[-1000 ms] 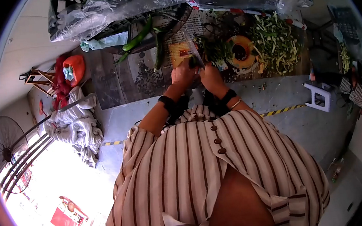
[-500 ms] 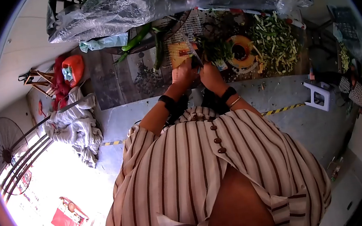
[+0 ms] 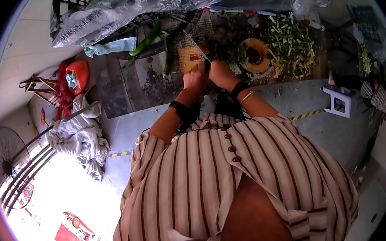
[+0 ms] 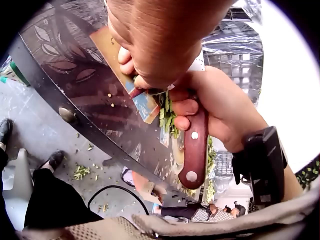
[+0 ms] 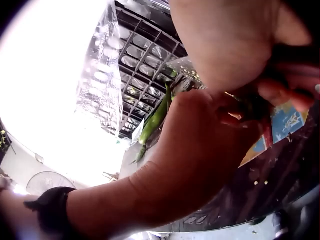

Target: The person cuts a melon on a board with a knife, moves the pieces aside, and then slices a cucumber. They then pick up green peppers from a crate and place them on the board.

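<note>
knife tip has swung toward upper left — right hand, fingers round the handle, now nearer left hand, whose fingers pinch partly hidden greens, upper centre; blade close by.

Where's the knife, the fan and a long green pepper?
Knife [image 4: 195,150]: left wrist view, on its dark red handle.
Fan [image 3: 7,167]: head view, on its round middle.
Long green pepper [image 3: 148,41]: head view, halfway along its body.
</note>
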Action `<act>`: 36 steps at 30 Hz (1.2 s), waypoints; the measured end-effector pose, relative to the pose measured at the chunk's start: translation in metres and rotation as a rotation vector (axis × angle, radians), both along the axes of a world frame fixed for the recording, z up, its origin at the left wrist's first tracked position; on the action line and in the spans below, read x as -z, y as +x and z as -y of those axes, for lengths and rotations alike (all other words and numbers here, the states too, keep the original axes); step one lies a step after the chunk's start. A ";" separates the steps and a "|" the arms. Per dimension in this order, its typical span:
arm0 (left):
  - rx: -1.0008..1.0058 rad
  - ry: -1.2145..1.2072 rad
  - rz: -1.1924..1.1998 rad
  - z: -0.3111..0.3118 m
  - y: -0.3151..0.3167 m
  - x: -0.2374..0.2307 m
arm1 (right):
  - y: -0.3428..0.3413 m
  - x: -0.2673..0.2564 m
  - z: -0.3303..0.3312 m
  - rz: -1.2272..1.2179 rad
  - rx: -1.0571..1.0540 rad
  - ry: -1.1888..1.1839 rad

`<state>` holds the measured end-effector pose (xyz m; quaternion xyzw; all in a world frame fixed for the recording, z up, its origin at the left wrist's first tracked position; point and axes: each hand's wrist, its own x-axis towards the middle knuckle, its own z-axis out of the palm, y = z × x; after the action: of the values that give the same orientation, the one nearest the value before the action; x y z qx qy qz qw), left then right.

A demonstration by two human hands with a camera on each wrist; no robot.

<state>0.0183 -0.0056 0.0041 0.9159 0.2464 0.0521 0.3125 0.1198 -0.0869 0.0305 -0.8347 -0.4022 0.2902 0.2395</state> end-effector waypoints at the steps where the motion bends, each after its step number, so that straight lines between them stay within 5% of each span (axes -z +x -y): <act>1: -0.004 0.004 0.003 0.001 -0.001 -0.001 | -0.002 0.003 -0.001 0.033 0.023 0.053; 9: -0.069 -0.050 0.006 0.001 0.000 0.000 | 0.001 0.002 0.005 0.062 0.160 0.255; 36: -0.004 -0.096 -0.145 0.004 0.006 -0.003 | -0.001 -0.004 -0.008 0.054 0.017 -0.058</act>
<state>0.0243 -0.0096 0.0075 0.9008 0.2722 -0.0255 0.3374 0.1186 -0.0786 0.0346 -0.8523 -0.3928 0.2768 0.2067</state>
